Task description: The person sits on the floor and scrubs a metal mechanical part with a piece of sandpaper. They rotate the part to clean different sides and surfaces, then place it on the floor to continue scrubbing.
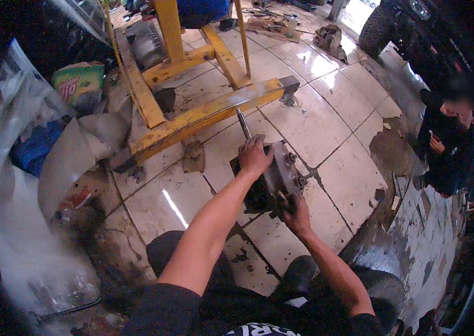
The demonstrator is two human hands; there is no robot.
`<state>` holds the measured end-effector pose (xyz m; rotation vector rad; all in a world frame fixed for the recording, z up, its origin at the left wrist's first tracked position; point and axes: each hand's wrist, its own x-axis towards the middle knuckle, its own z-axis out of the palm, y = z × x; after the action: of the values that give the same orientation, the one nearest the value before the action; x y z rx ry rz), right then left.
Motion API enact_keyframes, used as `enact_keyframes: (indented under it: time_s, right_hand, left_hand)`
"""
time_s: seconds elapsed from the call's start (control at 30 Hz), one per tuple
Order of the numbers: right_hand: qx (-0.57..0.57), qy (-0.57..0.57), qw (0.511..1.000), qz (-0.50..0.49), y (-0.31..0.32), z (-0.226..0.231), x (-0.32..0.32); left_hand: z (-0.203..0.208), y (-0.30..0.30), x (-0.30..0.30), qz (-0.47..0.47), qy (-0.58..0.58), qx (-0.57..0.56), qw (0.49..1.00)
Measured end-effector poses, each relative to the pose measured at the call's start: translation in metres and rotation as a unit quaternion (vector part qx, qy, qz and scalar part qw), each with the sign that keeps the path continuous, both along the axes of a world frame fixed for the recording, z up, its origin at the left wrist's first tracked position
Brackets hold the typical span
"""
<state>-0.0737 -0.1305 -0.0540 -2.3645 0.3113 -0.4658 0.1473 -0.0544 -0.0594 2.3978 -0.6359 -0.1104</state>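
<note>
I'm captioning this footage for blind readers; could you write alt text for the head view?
The camera wearer's left hand and right hand are on a dark metal machine part, with a stained tiled floor around it. Beyond stands a yellow metal frame, and another person is at the far right.

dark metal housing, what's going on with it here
A person has both hands on the dark metal housing, low over the tiled floor: the left hand at its far end, the right hand at its near end. Beyond the left hand, a metal shaft points toward a yellow steel frame. Another person is off to the right.
</note>
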Motion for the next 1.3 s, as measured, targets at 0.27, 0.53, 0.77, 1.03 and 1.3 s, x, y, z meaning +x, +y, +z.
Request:
enact_keyframes:
  time_s: [0.27,0.53,0.77,1.03,1.3]
  right_hand:
    - [0.024,0.019,0.999,-0.011,0.0,-0.006,0.01]
    - [0.011,0.007,1.0,-0.026,0.007,-0.017,0.021]
    - [0.019,0.033,0.996,-0.082,0.003,-0.028,0.003]
    - [0.019,0.048,0.991,-0.121,0.011,-0.011,0.001]
    - [-0.007,0.012,0.989,-0.147,0.016,-0.012,0.01]
  left_hand:
    - [-0.01,0.03,-0.01,-0.042,0.087,-0.029,0.995]
    - [-0.048,0.037,0.016,-0.134,0.206,0.108,0.963]
    - [-0.012,0.029,0.019,-0.228,0.268,0.168,0.921]
    - [-0.038,0.022,0.021,-0.237,0.206,0.104,0.944]
    - [-0.018,0.025,0.025,-0.266,0.259,0.18,0.911]
